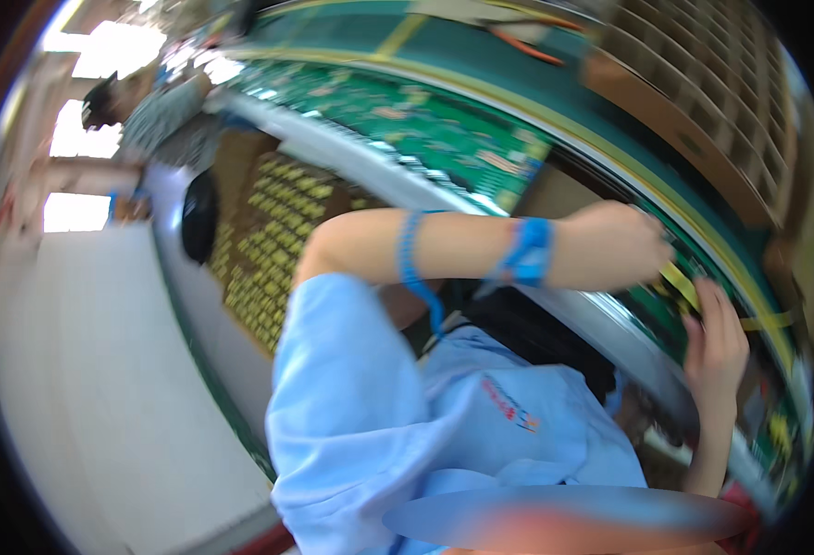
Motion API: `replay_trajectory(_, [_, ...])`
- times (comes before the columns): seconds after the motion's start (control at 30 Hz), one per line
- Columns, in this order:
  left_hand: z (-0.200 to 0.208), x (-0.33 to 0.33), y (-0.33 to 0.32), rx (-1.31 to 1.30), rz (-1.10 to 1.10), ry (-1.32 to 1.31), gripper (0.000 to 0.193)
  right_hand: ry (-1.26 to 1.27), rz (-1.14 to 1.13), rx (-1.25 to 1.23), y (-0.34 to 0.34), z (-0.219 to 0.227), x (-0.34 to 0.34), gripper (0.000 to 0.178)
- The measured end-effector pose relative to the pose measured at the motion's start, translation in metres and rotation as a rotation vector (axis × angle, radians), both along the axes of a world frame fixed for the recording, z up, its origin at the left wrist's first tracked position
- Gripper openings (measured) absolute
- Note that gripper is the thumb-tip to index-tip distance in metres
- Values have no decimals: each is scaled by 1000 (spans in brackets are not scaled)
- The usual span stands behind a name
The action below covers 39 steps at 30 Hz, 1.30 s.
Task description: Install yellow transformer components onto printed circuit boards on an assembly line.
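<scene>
A small yellow-and-black part [679,285] sits between my two hands, above a green circuit board on the line at right; motion blurs it. My left hand [610,246] is closed at the part's upper left end, its fingertips partly hidden behind the knuckles. Round that wrist goes a blue strap [533,252] with a coiled blue cord [409,254] by the forearm. My right hand [720,347] comes up from the lower right, with thumb and fingers closed about the part's other end.
Green circuit boards [397,120] run along a rail-edged line. A divided cardboard box [643,97] stands at upper right, near an orange-handled tool [527,44]. A cardboard tray [240,203] holds several yellow parts at left, beside a white tabletop [92,370]. Another person [166,120] is at upper left.
</scene>
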<state>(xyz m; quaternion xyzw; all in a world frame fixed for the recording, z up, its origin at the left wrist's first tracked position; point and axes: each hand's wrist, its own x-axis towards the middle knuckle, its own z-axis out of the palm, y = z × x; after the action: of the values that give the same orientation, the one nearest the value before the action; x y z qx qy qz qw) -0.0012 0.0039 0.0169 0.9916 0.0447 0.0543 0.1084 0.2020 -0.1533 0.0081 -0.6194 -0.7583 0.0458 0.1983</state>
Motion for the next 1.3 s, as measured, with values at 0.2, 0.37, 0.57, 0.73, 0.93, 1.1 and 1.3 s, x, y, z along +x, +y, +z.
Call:
replay_trajectory(0.2, [-4, 4, -8, -55, 131, 16, 51, -13, -76, 56, -2, 7, -1, 43])
replay_trajectory(0.37, [-10, 9, -13, -43, 145, -3, 49, 39, -122, 45, -10, -6, 2, 49])
replay_trajectory(0.57, [-14, 9, -11, -42, 124, -33, 51, 59, -129, 25, -11, -8, 2, 47])
replay_trajectory(0.73, [-14, 8, -15, 72, 138, -8, 53, 11, -109, 83, -7, -6, 2, 45])
replay_trajectory(0.93, [-14, 4, -14, 23, 123, -14, 56, -47, -106, 98, -9, -2, 1, 43])
replay_trajectory(1.1, [2, 5, -9, -277, 93, -60, 70, -91, -133, 271, -17, 35, 11, 44])
replay_trajectory(1.3, [3, 28, -23, -474, 31, -86, 70, -106, 76, 231, -53, 23, -24, 28])
